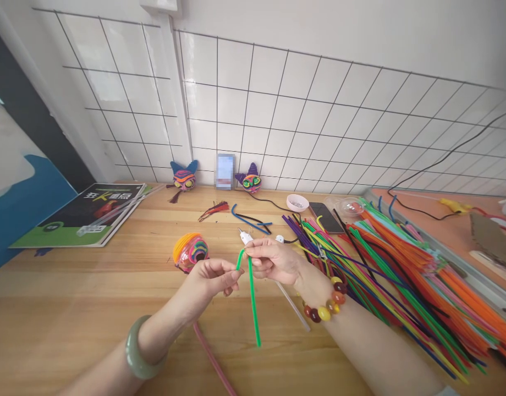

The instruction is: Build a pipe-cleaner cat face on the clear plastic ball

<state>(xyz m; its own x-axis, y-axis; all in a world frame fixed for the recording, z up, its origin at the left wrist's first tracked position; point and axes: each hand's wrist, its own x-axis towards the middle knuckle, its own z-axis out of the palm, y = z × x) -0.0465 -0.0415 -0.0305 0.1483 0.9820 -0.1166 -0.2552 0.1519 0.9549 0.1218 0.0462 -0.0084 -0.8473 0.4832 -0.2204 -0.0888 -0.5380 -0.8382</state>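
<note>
A green pipe cleaner (254, 308) is bent over at its top, with its long end hanging down above the table. My left hand (217, 276) pinches the short bent end between thumb and fingers. At the bend, my right hand (273, 258) is closed on the same pipe cleaner. Just behind my hands lies a white glue gun (245, 236), its body partly covered by my right hand, with a clear glue stick (293, 306) showing below. A ball wrapped in coloured pipe cleaners (190, 251) sits beyond my left hand. Under my left wrist runs a pink pipe cleaner (214, 357).
Many loose pipe cleaners (401, 286) spread over the right side. Two finished-looking cat-eared balls (184, 177) and a small screen (225, 171) stand by the wall. A pink bowl (297, 203), a dark phone (326, 218) and a book (77, 234) lie around the wooden table (92, 308).
</note>
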